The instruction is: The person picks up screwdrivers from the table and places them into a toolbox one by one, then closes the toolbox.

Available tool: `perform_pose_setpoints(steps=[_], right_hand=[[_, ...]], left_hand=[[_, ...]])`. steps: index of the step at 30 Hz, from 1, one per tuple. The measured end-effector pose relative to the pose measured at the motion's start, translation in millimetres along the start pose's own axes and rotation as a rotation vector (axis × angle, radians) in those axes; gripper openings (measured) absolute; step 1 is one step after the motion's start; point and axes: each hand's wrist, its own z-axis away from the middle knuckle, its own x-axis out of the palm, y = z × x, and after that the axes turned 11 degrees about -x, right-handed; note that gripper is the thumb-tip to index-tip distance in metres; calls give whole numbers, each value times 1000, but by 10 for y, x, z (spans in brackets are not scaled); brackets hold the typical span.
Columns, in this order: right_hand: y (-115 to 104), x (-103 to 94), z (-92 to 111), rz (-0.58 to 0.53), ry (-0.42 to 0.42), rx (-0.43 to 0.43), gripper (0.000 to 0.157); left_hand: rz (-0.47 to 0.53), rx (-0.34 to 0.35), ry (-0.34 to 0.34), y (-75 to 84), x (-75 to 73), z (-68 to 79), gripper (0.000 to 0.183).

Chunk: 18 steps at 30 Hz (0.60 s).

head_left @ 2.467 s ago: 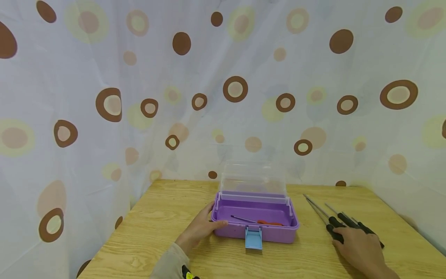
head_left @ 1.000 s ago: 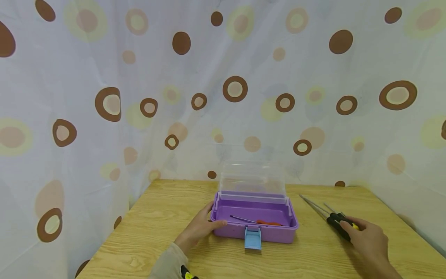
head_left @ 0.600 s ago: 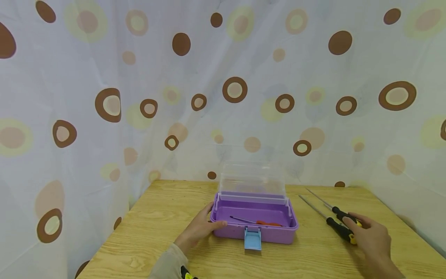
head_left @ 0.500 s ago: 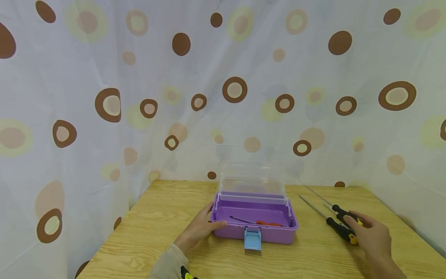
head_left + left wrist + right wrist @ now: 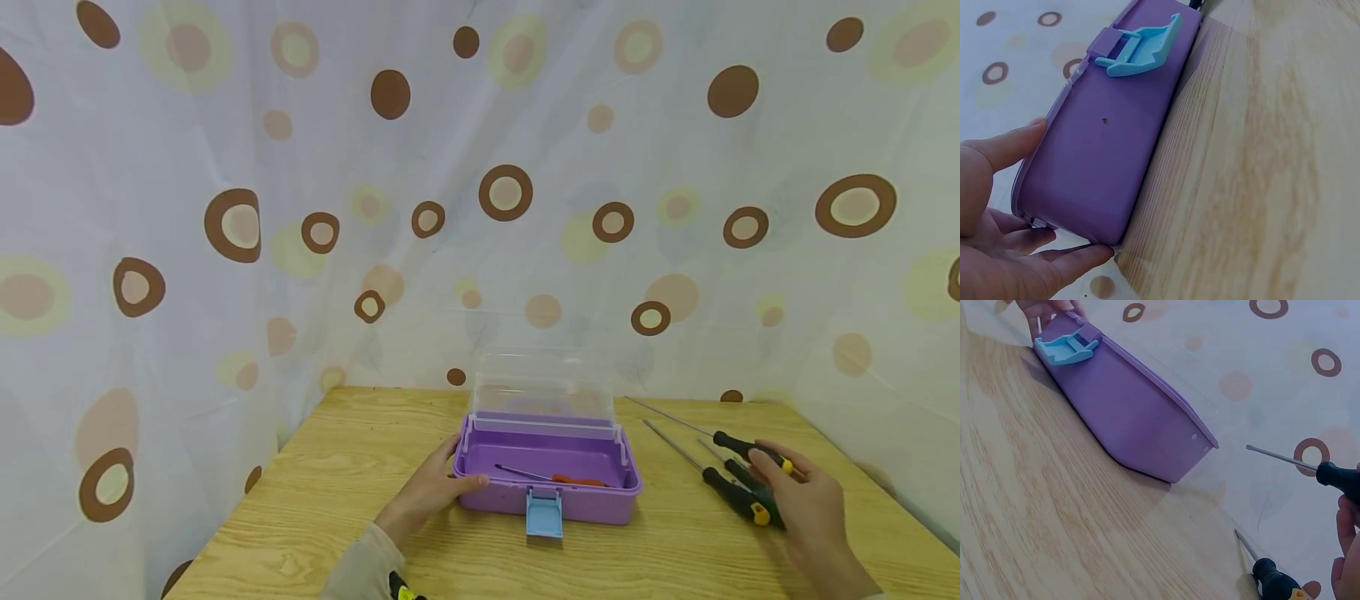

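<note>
In the head view, a purple toolbox (image 5: 495, 498) stands on the table with its clear lid (image 5: 543, 385) raised and its blue latch (image 5: 544, 514) hanging down in front. An orange-handled screwdriver (image 5: 577, 480) lies inside. My left hand (image 5: 427, 492) grips the box's left front corner, thumb on the rim and fingers around the end, as the left wrist view confirms. To the right, my right hand (image 5: 810, 500) holds a black-and-yellow screwdriver (image 5: 738, 446) by its handle, the long shaft pointing toward the back left. Its tip stands well off the box in the right wrist view.
Below the right hand lie more dark-handled screwdrivers: one with a yellow end (image 5: 731, 494) and another, partly covered handle (image 5: 744, 473) beside it. The wooden table (image 5: 352, 433) ends at a spotted curtain (image 5: 420, 150) behind and at the sides.
My right hand has gone from resting over the group of screwdrivers to lifting one out; its shaft has swung leftward over the others. The left hand and the toolbox have stayed put.
</note>
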Motion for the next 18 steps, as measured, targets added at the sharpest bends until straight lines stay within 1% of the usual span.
perform_pose_setpoints(steps=[4,7,10,13,18], right_hand=[[-29,11,30,-176,-54,-14,14],[-43,17,48,-273,-103,-7,17],[-55,21,56,-308,-115,2,17],[-59,15,57,-322,-102,3,16],[-80,11,55,-382,-84,-6,16]], left_hand=[[9,7,-5,0,-3,-4,90],[14,11,-7,-1,-2,-7,90],[16,11,-7,-3,-2,-8,90],[22,12,-11,-3,0,-8,90],[19,12,-8,11,0,13,89]])
